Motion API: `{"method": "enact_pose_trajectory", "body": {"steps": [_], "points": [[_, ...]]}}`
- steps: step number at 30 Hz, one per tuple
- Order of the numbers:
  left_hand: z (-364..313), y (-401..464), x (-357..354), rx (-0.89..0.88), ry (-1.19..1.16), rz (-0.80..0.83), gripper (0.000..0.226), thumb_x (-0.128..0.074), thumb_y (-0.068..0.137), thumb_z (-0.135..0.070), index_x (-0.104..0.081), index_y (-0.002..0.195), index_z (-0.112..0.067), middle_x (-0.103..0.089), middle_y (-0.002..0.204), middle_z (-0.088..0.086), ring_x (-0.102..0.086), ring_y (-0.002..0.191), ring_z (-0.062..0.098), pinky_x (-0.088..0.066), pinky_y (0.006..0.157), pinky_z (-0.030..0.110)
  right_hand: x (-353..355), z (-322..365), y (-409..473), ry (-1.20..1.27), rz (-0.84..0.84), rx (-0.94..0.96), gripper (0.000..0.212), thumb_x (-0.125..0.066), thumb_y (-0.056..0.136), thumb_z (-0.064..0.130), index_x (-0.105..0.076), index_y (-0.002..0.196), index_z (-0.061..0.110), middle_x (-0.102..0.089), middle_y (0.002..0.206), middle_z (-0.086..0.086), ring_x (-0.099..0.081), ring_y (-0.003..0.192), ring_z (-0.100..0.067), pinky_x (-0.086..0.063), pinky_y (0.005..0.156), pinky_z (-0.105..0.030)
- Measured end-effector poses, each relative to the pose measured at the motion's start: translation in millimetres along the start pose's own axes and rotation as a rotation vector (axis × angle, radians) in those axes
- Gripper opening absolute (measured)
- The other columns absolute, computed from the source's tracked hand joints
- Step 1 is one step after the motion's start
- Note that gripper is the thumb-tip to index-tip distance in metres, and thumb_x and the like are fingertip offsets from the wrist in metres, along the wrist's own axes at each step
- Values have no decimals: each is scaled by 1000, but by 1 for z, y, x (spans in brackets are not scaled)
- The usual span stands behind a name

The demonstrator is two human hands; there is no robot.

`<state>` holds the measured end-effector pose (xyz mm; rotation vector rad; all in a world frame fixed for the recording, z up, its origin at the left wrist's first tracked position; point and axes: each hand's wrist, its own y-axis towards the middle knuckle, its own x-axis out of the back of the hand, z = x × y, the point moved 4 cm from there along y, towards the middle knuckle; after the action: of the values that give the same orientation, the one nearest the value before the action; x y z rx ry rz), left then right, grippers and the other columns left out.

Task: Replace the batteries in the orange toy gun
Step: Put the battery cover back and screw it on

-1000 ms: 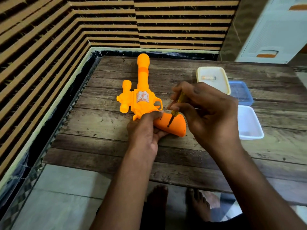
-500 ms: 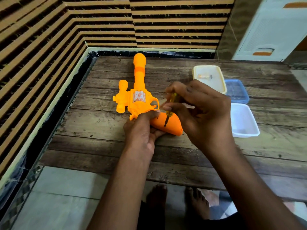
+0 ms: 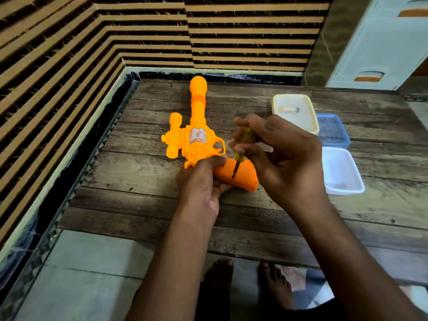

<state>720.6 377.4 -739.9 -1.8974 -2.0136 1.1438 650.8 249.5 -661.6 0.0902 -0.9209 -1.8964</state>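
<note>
Our orange toy gun (image 3: 199, 144) lies flat on the wooden table (image 3: 139, 205), barrel pointing away, grip toward us. Our left hand (image 3: 199, 184) clamps the grip near the trigger. Our right hand (image 3: 280, 158) has its fingers pinched on the yellow-handled screwdriver (image 3: 240, 151), whose tip meets the grip. If we tilt the tool or press too lightly, the tip may slip and chew the screw head. Three plastic containers (image 3: 340, 172) sit well apart at right, handy for catching a loose screw.

Left hand (image 3: 199, 184) gripping orange toy gun (image 3: 199, 137) on wooden table (image 3: 143, 200) | right hand (image 3: 284, 158) pressing yellow-handled screwdriver (image 3: 240, 149) tip into the grip | three plastic containers (image 3: 340, 170) lying alongside
</note>
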Motion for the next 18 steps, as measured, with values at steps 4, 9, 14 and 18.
{"method": "enact_pose_trajectory", "body": {"steps": [4,9,14,18], "points": [[-1,-1,0,0,5,4,42,-71,79,5,-68,121,-2,-71,119,25,-69,110,40,-64,62,51,-2,-1,1,-81,-53,32,25,-80,94,14,-77,116,5,-59,91,-13,-65,81,-30,-58,59,-45],[0,1,0,-3,-9,-2,44,-72,79,6,-67,122,-5,-72,118,23,-70,107,39,-63,59,50,0,-3,0,76,69,-39,24,-67,93,-13,-73,114,-2,-71,106,-9,-72,102,-19,-59,86,-38],[1,3,1,-1,-2,-9,46,-74,78,3,-68,123,-6,-72,118,22,-70,108,38,-63,61,49,3,-3,-2,-46,-12,-1,21,-76,92,-2,-76,113,3,-72,94,-11,-72,85,-29,-59,69,-48],[0,1,1,-16,7,-13,46,-74,78,4,-68,123,-6,-71,120,22,-69,109,38,-63,69,57,4,0,-4,-79,-27,1,20,-78,92,2,-75,112,2,-69,94,-11,-70,83,-29,-59,65,-45]]}}
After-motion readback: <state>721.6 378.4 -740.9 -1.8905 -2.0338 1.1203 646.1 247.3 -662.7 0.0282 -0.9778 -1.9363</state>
